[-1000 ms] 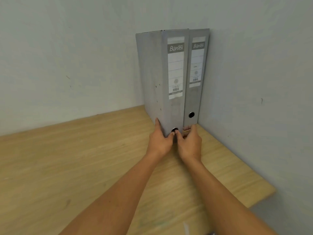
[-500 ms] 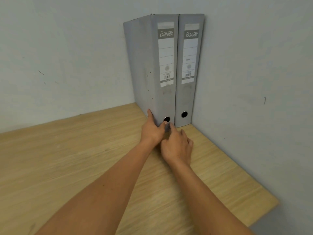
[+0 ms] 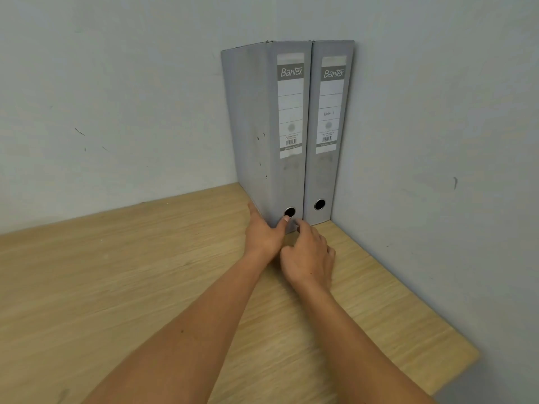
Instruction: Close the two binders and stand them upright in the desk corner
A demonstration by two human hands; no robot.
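Both binders stood closed in the desk's far right corner.
The left binder [image 3: 274,135] is gripped at its base by the left hand [image 3: 264,234]; the right hand [image 3: 309,255], loosely curled, holds nothing. It should be pressed flush against the right binder [image 3: 326,170].

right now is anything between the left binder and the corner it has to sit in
Only the right binder, which belongs there: it stands upright against the right wall. The left binder stands upright beside it, spines nearly flush. The left hand grips its base; the right hand is at its foot.
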